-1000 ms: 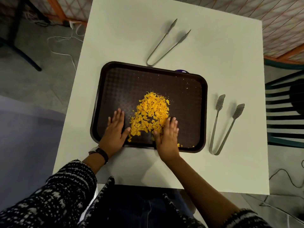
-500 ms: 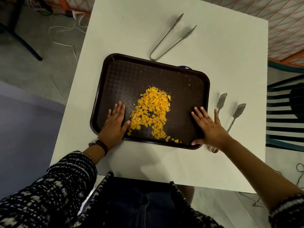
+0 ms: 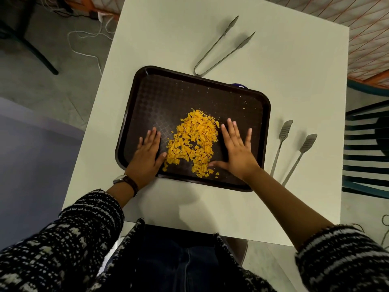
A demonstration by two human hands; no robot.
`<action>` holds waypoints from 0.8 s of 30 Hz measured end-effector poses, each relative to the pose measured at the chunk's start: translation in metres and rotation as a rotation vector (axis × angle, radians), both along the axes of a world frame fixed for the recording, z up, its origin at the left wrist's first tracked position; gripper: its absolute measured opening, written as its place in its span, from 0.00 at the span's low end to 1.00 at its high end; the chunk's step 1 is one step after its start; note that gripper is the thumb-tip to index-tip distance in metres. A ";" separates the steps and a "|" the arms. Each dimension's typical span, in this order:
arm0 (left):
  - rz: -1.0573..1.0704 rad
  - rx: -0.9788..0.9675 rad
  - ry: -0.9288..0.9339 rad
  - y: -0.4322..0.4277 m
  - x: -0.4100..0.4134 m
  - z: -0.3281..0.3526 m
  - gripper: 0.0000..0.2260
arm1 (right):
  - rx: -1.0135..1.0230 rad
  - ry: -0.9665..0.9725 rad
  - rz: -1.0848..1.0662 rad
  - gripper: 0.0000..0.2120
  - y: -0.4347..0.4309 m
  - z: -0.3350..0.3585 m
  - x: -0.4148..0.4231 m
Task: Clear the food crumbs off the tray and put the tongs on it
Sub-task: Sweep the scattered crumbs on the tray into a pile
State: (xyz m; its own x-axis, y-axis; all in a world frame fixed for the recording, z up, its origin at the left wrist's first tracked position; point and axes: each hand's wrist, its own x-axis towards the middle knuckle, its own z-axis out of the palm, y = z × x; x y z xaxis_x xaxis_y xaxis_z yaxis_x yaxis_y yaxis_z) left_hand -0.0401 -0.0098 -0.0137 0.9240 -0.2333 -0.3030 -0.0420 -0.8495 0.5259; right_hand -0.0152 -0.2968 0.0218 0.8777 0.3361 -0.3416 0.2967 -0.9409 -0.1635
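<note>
Pressing left hand (image 3: pixel 147 153) and right hand (image 3: pixel 235 150) flat, fingers straight, on the brown tray (image 3: pixel 179 98) either side of the orange crumbs (image 3: pixel 193 142) to corral them, likely for sweeping off, with flat-tipped tongs (image 3: pixel 280 148) waiting on the bench (image 3: pixel 294 81) right of the right hand

A dark brown rectangular tray (image 3: pixel 168 102) with a textured floor and raised rim lies flat on the white table (image 3: pixel 294 91), slightly skewed. Orange-yellow food crumbs (image 3: pixel 193 142) sit heaped on its near middle, with a few specks scattered toward the far right corner. Slim metal tongs (image 3: pixel 228 53) lie on the table just beyond the far rim, arms spread, tips pointing away. Flat-tipped metal tongs (image 3: pixel 307 142) lie on the table just right of the tray, arms spread
</note>
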 end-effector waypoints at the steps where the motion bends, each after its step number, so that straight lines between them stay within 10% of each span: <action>1: -0.001 0.001 0.000 0.000 0.000 0.000 0.35 | -0.005 0.004 0.011 0.56 -0.006 0.002 0.000; 24: 0.012 -0.030 0.011 0.001 0.001 -0.001 0.35 | 0.037 -0.031 0.093 0.50 0.023 -0.005 -0.003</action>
